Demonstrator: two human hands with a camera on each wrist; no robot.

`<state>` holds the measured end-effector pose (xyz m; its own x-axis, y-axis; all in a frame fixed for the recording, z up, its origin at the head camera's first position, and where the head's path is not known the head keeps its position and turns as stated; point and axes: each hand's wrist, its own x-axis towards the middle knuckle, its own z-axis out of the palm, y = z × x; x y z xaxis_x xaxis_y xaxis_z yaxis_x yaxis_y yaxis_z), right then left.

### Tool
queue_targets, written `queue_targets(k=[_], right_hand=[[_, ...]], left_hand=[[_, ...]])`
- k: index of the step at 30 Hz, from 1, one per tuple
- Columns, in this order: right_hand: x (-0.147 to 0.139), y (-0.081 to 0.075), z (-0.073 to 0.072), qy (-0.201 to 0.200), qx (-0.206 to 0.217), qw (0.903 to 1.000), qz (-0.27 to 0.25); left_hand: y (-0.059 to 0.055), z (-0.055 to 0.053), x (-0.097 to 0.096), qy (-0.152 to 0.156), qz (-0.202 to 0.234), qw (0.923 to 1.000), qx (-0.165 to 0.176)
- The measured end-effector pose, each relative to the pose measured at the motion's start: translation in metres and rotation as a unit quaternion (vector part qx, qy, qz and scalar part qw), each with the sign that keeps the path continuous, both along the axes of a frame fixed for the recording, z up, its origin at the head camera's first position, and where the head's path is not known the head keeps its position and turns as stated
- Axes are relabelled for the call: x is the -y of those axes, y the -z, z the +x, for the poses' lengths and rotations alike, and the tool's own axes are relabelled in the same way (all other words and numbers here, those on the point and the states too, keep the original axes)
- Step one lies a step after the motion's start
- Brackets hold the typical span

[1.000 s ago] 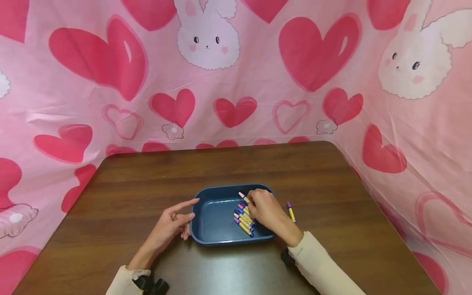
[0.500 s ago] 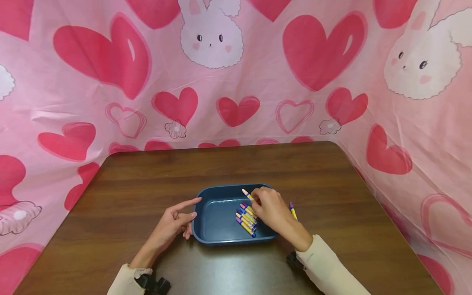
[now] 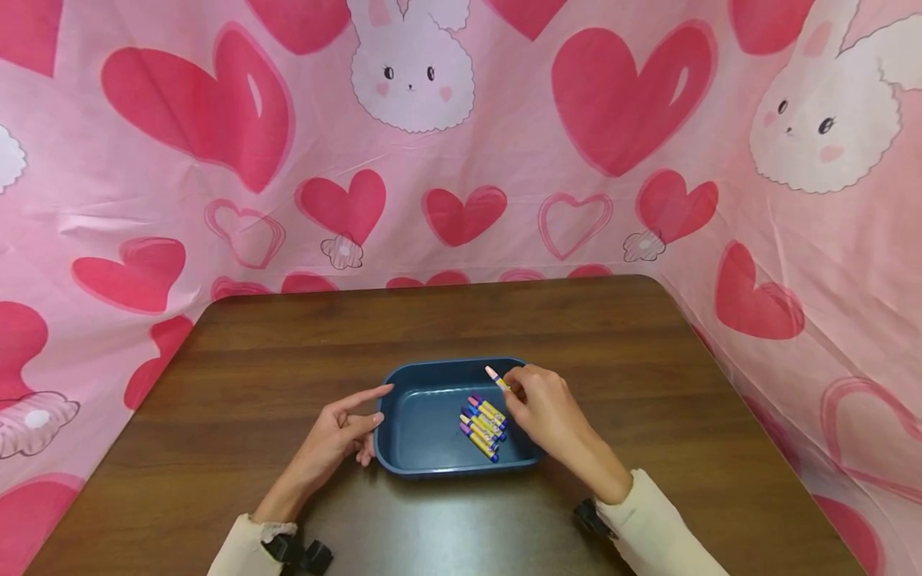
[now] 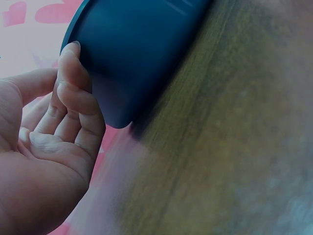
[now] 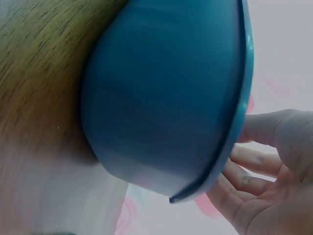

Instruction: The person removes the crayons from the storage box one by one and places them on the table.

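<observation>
A dark blue tray (image 3: pixel 421 432) sits on the table, with several yellow-wrapped crayons (image 3: pixel 483 430) lying side by side in its right half. At the tray's left end, my left hand (image 3: pixel 330 438) holds the rim, thumb and index finger at the edge. The left wrist view shows the same hand (image 4: pixel 63 127) with fingers against the tray's outer wall. Over the right end, my right hand (image 3: pixel 555 412) pinches a pale-tipped crayon (image 3: pixel 497 378), tilted up to the left. In the right wrist view the tray wall (image 5: pixel 161 98) hides the fingertips of that hand (image 5: pixel 274 181).
The brown wooden table (image 3: pixel 274 360) surrounds the tray. Behind and beside it hangs a pink cloth (image 3: pixel 461 160) printed with hearts and rabbits. Dark wrist cameras (image 3: pixel 295 554) sit at the cuffs.
My right hand has lifted the pale-tipped crayon from beside the others and moved it right. The crayon lying on the table right of the tray is now hidden behind that hand. The left hand stays.
</observation>
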<state>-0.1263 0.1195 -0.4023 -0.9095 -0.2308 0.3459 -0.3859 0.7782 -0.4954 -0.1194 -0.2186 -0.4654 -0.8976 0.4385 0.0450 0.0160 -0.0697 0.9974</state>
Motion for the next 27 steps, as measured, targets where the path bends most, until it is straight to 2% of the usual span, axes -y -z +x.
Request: queue_targets(k=[9,16,23,27], right_hand=[[-0.017,-0.006,0.008,0.013,-0.021,0.9995,-0.022],[-0.034,-0.007,0.012,0.028,-0.056,0.9976,-0.030],[-0.058,-0.002,0.014,0.061,-0.043,0.9954,-0.061],[-0.070,0.002,0.014,0.078,-0.021,0.9935,-0.080]], left_hand=[[-0.001,0.000,0.000,0.003,0.008,1.0000,-0.002],[-0.001,0.000,0.000,0.004,0.007,1.0000,0.001],[0.000,-0.001,0.000,0.003,0.002,1.0000,-0.005],[0.000,-0.001,0.001,0.003,0.001,1.0000,-0.008]])
